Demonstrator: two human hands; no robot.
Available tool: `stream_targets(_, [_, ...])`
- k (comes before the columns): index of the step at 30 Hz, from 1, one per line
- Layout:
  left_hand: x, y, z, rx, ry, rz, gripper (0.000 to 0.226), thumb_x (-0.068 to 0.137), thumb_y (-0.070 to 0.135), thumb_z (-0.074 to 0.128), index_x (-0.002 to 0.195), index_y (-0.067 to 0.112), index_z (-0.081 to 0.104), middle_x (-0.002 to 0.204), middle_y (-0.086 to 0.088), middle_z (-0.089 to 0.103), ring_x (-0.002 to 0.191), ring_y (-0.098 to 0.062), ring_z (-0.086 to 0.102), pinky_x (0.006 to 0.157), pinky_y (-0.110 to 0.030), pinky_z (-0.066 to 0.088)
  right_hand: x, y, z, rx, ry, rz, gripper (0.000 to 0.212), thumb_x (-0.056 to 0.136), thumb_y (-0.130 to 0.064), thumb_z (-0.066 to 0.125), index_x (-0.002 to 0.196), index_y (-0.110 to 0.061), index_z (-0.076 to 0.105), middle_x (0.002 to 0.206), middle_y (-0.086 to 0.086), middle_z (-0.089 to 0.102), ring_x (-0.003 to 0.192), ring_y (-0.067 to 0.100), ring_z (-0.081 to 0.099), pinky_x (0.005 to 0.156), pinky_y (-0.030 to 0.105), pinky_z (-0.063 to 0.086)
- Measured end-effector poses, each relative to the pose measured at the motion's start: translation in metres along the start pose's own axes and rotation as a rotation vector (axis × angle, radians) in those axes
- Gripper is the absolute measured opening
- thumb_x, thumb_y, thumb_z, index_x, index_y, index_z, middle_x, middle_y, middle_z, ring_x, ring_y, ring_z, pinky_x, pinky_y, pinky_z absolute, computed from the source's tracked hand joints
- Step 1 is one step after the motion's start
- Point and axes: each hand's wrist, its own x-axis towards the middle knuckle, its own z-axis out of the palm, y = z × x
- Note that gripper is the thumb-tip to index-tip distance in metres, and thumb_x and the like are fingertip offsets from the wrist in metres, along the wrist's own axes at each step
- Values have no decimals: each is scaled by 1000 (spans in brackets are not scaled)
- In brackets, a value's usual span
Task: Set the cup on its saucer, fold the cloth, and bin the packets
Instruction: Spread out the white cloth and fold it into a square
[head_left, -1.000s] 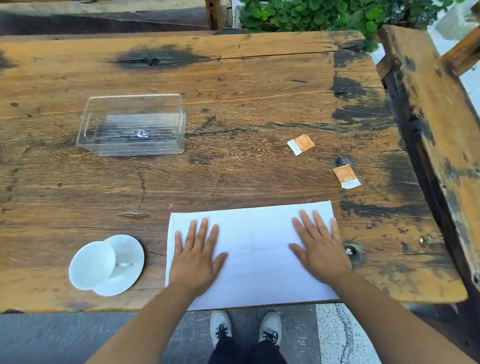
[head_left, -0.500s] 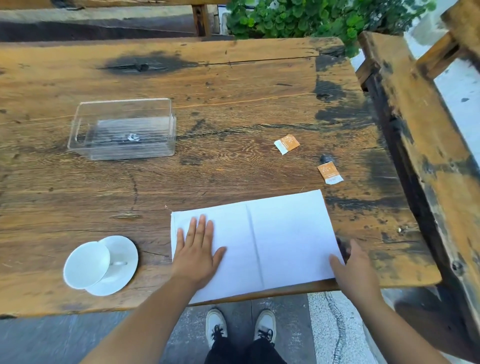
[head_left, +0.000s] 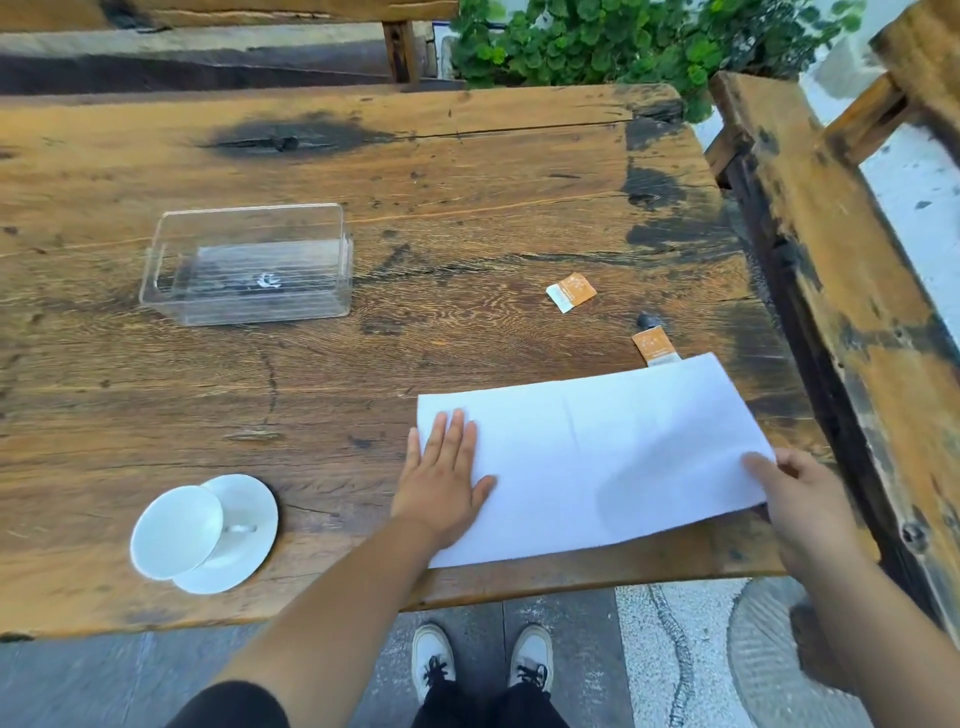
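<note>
A white cloth lies folded near the table's front edge. My left hand presses flat on its left end. My right hand pinches the cloth's right edge, which is lifted off the table. A white cup lies tipped on its side, leaning on the white saucer at the front left. One orange packet lies right of centre. A second orange packet touches the cloth's far right corner. The clear plastic bin stands at mid left with nothing in it.
The wooden table has a front edge just below the cloth. A wooden bench runs along the right side. Green plants grow behind the table. My shoes show on the pavement below.
My right hand slid off the cloth's top to its right edge and lifted that edge. The left hand stayed flat on the left end. The camera view shifted left.
</note>
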Motion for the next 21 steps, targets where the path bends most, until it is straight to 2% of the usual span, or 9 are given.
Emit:
stream_targets(2, [-8,6,6,-6,6,0,70,88,64,-4,139,21,-27,152,0,-28,137,-20,-33,110,-46,-22,-10,-10,-1,-139,69,-180,13,87,-31,58,84,-19,62,85,0,66,77,23,60,64,34,43])
stream_targets(5, [-18,11,13,-21,-2,-6,70,88,64,-4,139,22,-27,153,0,-28,135,-18,-36,108,-46,-25,-36,-32,12,-197,62,-418,4,87,-27,59,85,-24,60,81,-13,64,72,6,58,59,29,40])
stream_targets(9, [-13,16,14,-45,10,-33,71,88,64,-4,140,21,-26,153,0,-28,135,-18,-38,108,-47,-24,-75,-42,58,-356,-46,-737,7,85,-13,65,88,-19,64,81,-2,65,73,10,55,64,25,36])
stream_targets(10, [-11,18,14,-51,14,-35,72,88,64,-3,141,20,-24,153,0,-27,135,-18,-37,109,-47,-24,-85,-42,73,-396,-77,-812,7,84,-12,66,88,-17,65,83,-1,66,75,9,54,64,22,34])
stream_targets(12, [-9,19,15,-70,23,-39,74,88,64,-3,144,19,-18,154,0,-26,136,-17,-36,110,-49,-22,-102,-37,102,-463,-156,-914,8,83,-15,67,90,-18,64,86,0,67,78,14,58,65,23,39])
stream_targets(15, [-9,19,16,-78,22,-27,75,87,64,-6,145,17,-14,156,-3,-20,137,-18,-34,111,-51,-20,-113,-24,138,-564,-247,-923,11,82,-16,67,93,-17,65,89,-1,69,81,22,65,63,29,49])
stream_targets(21, [-11,18,11,-88,42,15,77,88,58,-1,147,11,12,158,-6,13,140,-22,-26,111,-51,-19,-103,-7,170,-621,-291,-847,15,88,-23,59,100,-17,66,99,-1,71,90,24,65,70,32,48])
